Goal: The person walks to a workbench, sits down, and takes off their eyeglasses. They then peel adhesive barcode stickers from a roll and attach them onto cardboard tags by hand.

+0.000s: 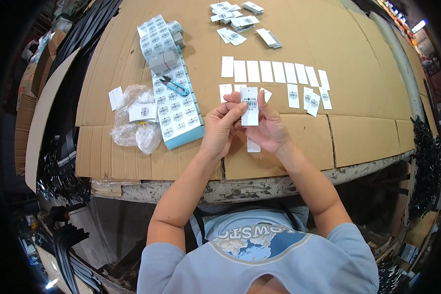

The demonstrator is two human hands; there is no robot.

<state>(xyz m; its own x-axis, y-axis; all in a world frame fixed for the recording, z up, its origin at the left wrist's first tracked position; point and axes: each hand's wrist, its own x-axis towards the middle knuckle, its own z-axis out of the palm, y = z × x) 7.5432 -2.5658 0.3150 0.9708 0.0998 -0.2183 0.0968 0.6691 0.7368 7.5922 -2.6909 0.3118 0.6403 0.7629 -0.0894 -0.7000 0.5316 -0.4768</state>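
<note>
Between my hands is a white hang tag (250, 118) with a hole at its top and a barcode sticker on its face. My left hand (221, 123) pinches it from the left, the thumb lying on the sticker's edge. On the other side, my right hand (273, 128) grips the tag's right edge, thumb pointing up; its other fingers are partly hidden behind. Beneath the hands, another tag (253, 145) partly shows on the cardboard. Just beyond lies a row of blank white tags (252, 71), and to the right are several stickered tags (293, 96).
A sheet of barcode stickers (177, 115) unrolls at the left, with blue thread snips (174, 86) and a banded tag stack (162, 62) on it. Beside it is a clear plastic bag (149, 139) with tags on top. Tag piles (232, 19) lie at the back of the cardboard-covered table (299, 157).
</note>
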